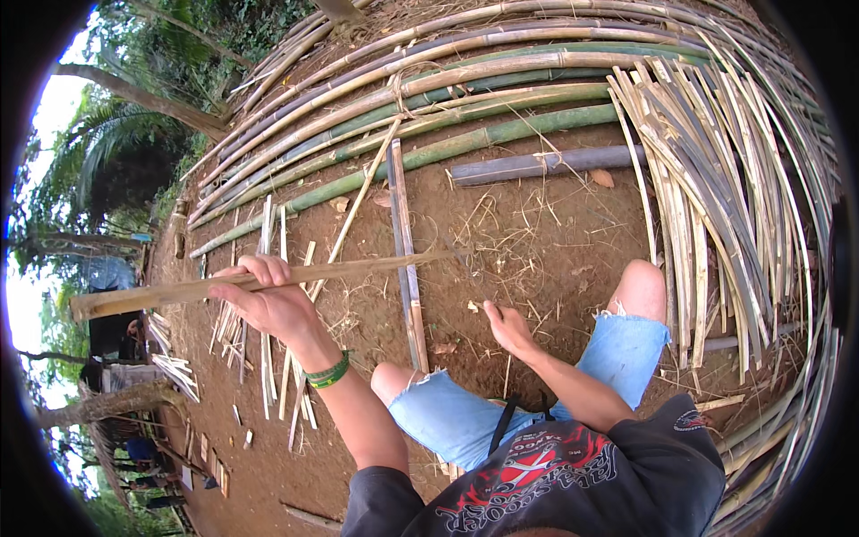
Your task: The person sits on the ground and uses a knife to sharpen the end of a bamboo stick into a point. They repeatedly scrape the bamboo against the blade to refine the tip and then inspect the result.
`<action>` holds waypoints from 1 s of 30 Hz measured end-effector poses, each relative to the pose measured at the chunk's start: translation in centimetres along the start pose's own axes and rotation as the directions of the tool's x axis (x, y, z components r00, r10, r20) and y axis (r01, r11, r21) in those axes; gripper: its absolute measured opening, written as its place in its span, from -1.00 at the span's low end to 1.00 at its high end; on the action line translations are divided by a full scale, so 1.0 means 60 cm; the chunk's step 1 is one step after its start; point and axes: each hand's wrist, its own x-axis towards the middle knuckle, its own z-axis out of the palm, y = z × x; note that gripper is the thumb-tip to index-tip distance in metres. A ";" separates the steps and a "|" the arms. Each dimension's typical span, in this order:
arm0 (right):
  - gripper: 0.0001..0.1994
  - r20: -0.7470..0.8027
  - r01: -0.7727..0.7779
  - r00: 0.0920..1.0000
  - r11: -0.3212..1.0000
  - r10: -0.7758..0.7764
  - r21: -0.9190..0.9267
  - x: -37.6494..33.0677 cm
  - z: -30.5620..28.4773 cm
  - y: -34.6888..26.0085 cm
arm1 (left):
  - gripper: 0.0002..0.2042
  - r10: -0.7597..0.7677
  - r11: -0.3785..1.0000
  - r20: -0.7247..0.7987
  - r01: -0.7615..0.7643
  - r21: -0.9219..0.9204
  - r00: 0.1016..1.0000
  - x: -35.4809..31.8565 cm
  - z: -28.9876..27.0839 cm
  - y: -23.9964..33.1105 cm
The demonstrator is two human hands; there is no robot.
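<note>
My left hand (259, 295) is raised at the left, its fingers wrapped round a long, pale split-bamboo strip (358, 268). The strip lies nearly level across the view, its wider end to the left and its thin end over the ground in front of me. My right hand (510, 329) is closed between my knees, below the strip's thin end. What it grips blends into the brown soil, and I cannot make it out. A small pale chip (472, 306) shows beside its fingers. Beneath the strip, a two-toned bamboo length (404, 251) lies on the ground.
Long bamboo poles (501, 134) lie in rows at the far side, with a dark thick piece (546, 165) nearer. A large heap of split strips (707, 197) fills the right. More strips (286, 358) lie at the left. Shavings litter the soil. Trees and people are in the left background.
</note>
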 end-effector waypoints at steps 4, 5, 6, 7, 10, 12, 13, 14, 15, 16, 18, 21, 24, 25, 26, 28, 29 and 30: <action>-0.47 0.095 0.157 0.979 0.964 -0.181 0.213 -0.071 0.029 -0.141 | -0.52 0.008 0.978 -0.217 0.038 0.206 0.976 0.001 0.035 -0.008; -0.48 0.087 0.220 0.965 0.942 -0.248 0.253 -0.088 0.031 -0.172 | -0.51 0.045 0.963 -0.295 0.037 0.267 0.954 -0.002 0.042 -0.009; -0.49 0.077 0.281 0.946 0.914 -0.316 0.292 -0.099 0.036 -0.192 | -0.50 0.089 0.944 -0.369 0.040 0.328 0.925 -0.005 0.046 -0.009; -0.50 0.094 0.304 0.931 0.890 -0.354 0.338 -0.101 0.038 -0.197 | -0.49 0.106 0.942 -0.354 0.020 0.334 0.929 -0.009 0.053 -0.010; -0.48 0.019 0.422 0.898 0.874 -0.439 0.239 -0.066 0.048 -0.147 | -0.47 0.144 0.939 -0.329 -0.024 0.343 0.933 -0.016 0.064 -0.013; -0.40 -0.046 0.311 0.950 0.941 -0.308 0.131 -0.022 0.061 -0.065 | -0.46 0.150 0.945 -0.334 -0.035 0.326 0.931 -0.017 0.070 -0.013; -0.38 -0.068 0.206 0.978 0.972 -0.199 0.114 -0.001 0.067 -0.024 | -0.46 0.144 0.942 -0.329 -0.027 0.333 0.933 -0.016 0.069 -0.011; -0.39 -0.067 0.087 0.995 0.991 -0.080 0.100 0.020 0.070 0.008 | -0.46 0.136 0.940 -0.325 -0.019 0.340 0.936 -0.017 0.068 -0.011; -0.41 -0.024 -0.050 0.998 0.998 0.051 0.041 0.039 0.065 0.035 | -0.47 0.130 0.937 -0.321 -0.010 0.349 0.938 -0.018 0.066 -0.008; -0.43 0.007 -0.183 0.983 0.983 0.183 -0.019 0.054 0.058 0.031 | -0.47 0.131 0.941 -0.317 -0.017 0.339 0.939 -0.019 0.065 -0.009; -0.42 -0.024 -0.067 0.997 0.998 0.067 0.007 0.062 0.060 0.023 | -0.47 0.131 0.948 -0.307 -0.029 0.316 0.942 -0.024 0.069 -0.012; -0.43 0.073 0.022 0.997 0.999 -0.025 0.033 0.029 0.054 0.003 | -0.47 0.148 0.941 -0.328 -0.031 0.338 0.933 -0.021 0.061 -0.007; -0.35 0.011 0.047 0.999 0.999 -0.048 0.018 0.026 0.050 0.025 | -0.47 0.147 0.940 -0.337 -0.026 0.339 0.930 -0.019 0.059 -0.008; -0.31 -0.018 -0.065 0.998 0.998 0.065 -0.013 0.052 0.049 0.062 | -0.46 0.131 0.946 -0.332 -0.017 0.325 0.934 -0.018 0.064 -0.008; -0.28 -0.043 -0.174 0.984 0.984 0.172 -0.041 0.077 0.050 0.100 | -0.46 0.122 0.949 -0.328 -0.014 0.315 0.937 -0.015 0.061 -0.006; -0.26 -0.070 -0.277 0.961 0.937 0.268 -0.214 0.108 0.036 0.127 | -0.46 0.127 0.950 -0.338 -0.016 0.311 0.932 -0.015 0.056 -0.005; -0.28 -0.051 -0.264 0.964 0.950 0.259 -0.168 0.108 0.036 0.123 | -0.46 0.136 0.950 -0.350 -0.022 0.311 0.927 -0.016 0.058 -0.006; -0.30 -0.034 -0.253 0.968 0.960 0.250 -0.121 0.106 0.036 0.119 | -0.46 0.143 0.951 -0.360 -0.026 0.309 0.922 -0.016 0.061 -0.006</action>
